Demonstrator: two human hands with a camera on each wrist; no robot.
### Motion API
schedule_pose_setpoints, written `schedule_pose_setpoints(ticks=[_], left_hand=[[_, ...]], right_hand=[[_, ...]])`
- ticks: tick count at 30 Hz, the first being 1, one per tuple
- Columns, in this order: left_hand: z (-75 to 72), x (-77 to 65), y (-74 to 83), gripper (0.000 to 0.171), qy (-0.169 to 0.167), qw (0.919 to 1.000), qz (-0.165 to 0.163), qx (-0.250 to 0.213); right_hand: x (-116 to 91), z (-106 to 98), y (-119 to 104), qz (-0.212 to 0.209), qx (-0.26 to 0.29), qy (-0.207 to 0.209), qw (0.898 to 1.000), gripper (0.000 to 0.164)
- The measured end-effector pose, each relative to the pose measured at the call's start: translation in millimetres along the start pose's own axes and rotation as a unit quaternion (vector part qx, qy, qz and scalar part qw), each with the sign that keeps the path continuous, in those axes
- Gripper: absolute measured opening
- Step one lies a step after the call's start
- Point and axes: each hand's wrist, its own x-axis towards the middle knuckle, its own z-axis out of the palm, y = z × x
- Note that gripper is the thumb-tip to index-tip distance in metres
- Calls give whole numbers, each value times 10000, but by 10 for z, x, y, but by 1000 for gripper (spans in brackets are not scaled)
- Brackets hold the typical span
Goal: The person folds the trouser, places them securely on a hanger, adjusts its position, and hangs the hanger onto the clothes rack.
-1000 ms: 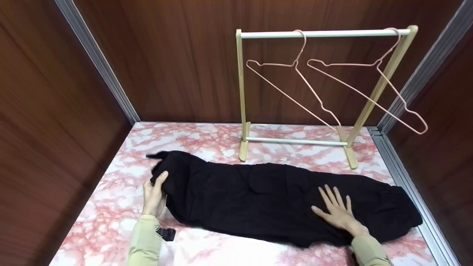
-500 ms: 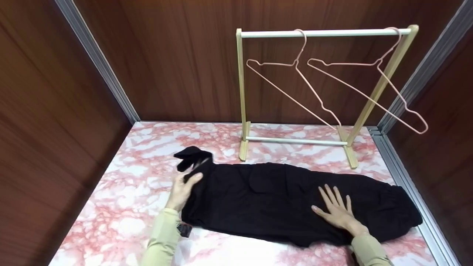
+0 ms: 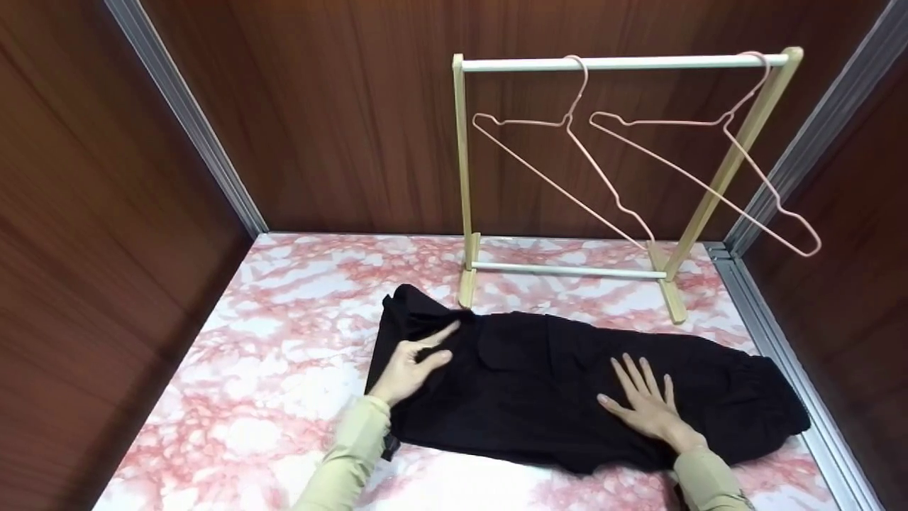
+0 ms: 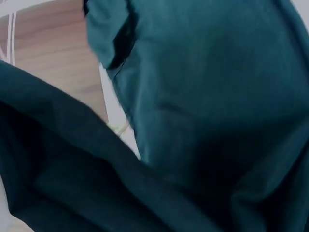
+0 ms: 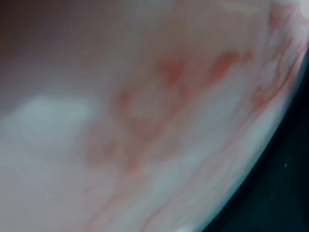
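Observation:
Black trousers (image 3: 525,404) with a pocket flap lie lengthwise across the table, their left end folded over towards the right. My left hand (image 3: 408,369) is on this folded end, index finger and thumb straight and spread apart over the cloth; its other fingers are mostly hidden. Flat on the right part of the trousers rests my right hand (image 3: 645,411), fingers spread. In the left wrist view the cloth (image 4: 207,82) fills most of the picture and looks dark teal. Only a dark strip of trousers (image 5: 280,183) shows at the right wrist view's edge; neither wrist view shows a hand.
Behind the trousers stands a wooden rack (image 3: 464,177) with a white top rail (image 3: 518,65). Two pink hangers (image 3: 528,124) (image 3: 674,124) hang from it. Brown panels (image 3: 340,128) enclose the pink-and-white marbled table (image 3: 248,341) at the back and sides.
My left hand has moved right, bringing the left end of the trousers over on itself, so they now reach less far left. My right hand has stayed in place.

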Motion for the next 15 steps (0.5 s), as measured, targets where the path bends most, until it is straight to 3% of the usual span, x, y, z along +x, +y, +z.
schedule_pose_setpoints(ticks=[5,10,15], left_hand=[[207,29,-74,38,-463,9981,-167,372],[389,43,-134,31,-1060,9880,-179,1107],[517,47,-207,31,-1451,9818,-283,1190]], right_hand=[[-1,0,-11,33,1,-21,10000,88],[-5,-6,-19,31,-8,-19,10000,88],[-10,-12,-24,22,-6,-10,10000,88]])
